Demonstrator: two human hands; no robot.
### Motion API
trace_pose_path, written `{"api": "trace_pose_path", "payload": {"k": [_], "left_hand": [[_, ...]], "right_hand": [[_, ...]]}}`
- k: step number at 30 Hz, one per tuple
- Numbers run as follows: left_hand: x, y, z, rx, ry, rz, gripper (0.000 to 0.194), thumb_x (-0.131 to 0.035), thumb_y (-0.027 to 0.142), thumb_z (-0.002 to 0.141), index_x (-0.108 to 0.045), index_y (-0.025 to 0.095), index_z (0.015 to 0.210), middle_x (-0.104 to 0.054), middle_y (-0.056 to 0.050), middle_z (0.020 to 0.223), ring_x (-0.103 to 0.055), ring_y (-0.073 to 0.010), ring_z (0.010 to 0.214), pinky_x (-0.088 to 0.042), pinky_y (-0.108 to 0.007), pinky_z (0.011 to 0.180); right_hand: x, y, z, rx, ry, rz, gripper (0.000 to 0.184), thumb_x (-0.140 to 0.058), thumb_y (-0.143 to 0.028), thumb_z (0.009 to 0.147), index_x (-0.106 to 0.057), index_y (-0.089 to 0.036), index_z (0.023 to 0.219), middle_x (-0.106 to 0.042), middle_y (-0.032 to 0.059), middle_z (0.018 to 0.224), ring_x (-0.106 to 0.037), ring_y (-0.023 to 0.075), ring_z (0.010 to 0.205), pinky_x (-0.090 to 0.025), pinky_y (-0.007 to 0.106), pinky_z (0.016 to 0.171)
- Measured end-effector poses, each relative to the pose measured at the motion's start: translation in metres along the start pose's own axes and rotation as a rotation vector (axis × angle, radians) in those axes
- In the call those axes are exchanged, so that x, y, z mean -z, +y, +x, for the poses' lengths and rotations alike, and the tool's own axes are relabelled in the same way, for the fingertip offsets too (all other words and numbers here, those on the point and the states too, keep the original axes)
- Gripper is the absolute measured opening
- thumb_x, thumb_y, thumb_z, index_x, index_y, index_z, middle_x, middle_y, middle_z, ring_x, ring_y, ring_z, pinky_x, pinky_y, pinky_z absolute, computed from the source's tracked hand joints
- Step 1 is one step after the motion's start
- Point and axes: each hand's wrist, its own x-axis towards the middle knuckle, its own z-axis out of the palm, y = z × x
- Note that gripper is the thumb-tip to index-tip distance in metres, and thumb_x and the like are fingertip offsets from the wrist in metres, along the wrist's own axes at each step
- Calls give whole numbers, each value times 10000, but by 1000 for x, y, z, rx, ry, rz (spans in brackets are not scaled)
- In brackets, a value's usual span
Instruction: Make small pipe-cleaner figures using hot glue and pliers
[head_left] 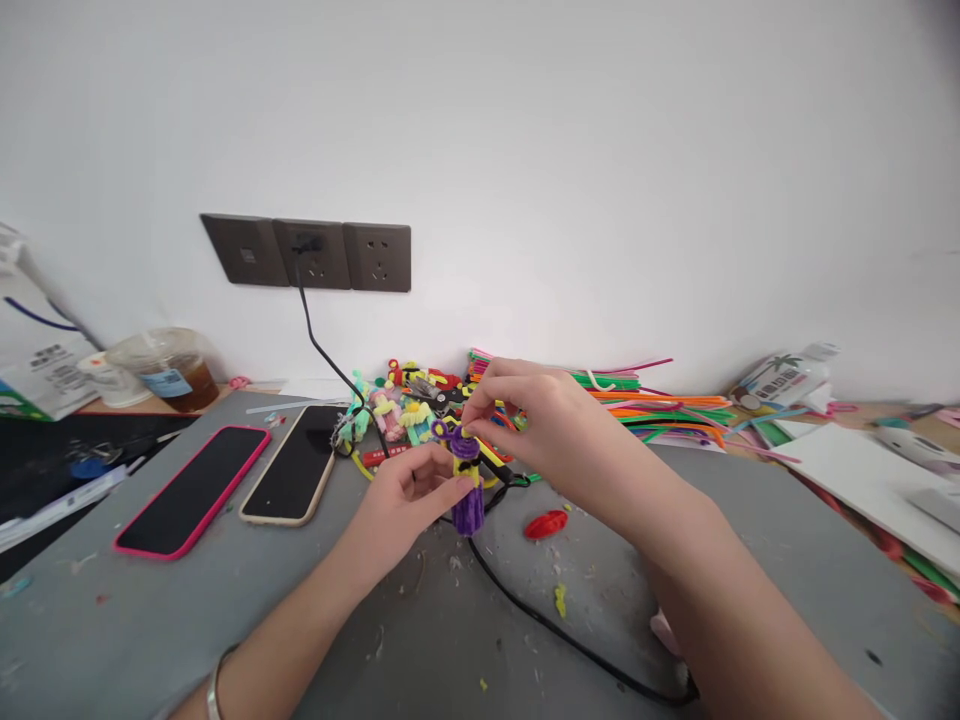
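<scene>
A small purple and yellow pipe-cleaner figure [468, 508] stands upright over the middle of the grey mat. My left hand [409, 497] grips its body from the left, thumb across the yellow band. From above and the right, my right hand [517, 405] pinches at the figure's top, near a round purple and yellow ear. Whatever lies between those right fingertips is too small to make out. To the right of the figure, a red fuzzy piece [546, 524] rests on the mat. A yellow scrap [560, 600] lies nearer to me.
Behind my hands are a bundle of coloured pipe cleaners [675, 405] and several small fuzzy figures [386, 410]. Two phones, one pink-edged [195, 492] and one beige-edged [296, 468], lie left. A black cable [555, 628] crosses the mat [345, 640]. A lidded drink cup [176, 375] stands far left.
</scene>
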Motion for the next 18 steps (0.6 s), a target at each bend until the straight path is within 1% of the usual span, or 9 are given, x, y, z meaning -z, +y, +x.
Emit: {"api": "trace_pose_path", "payload": {"k": [4,7,13,18], "left_hand": [[0,1,-1,-7,-4,10,312,-748,431,741,-547,199,688,-498,42,634,-456,-121,609,-383,-231,580],[-1,2,0,-15,-7,15,317,-740,438,747,-539,201,684,-511,40,643,-462,-122,609,-380,-234,579],[-1,3,1,-28,-10,16,323,-736,435,734,-529,199,661,-501,39,626,-455,-121,601,-378,-234,577],[-1,4,0,-22,-12,31,297,-726,408,751,-532,195,679,-503,41,629,-450,-117,602,-376,-231,587]], "right_hand": [[0,-1,-1,24,7,-51,184,-605,-58,830,-645,-197,716,-618,11,794,-579,162,753,-392,272,645],[0,-2,-2,9,2,-61,201,-601,-38,831,-634,-191,706,-613,11,794,-565,157,752,-381,270,644],[-1,-4,-3,7,8,-49,212,-585,-34,846,-620,-184,699,-600,9,792,-564,144,727,-389,263,647],[0,-7,-3,-27,-36,-35,214,-567,-40,870,-638,-184,728,-617,14,827,-561,135,703,-393,265,632]]}}
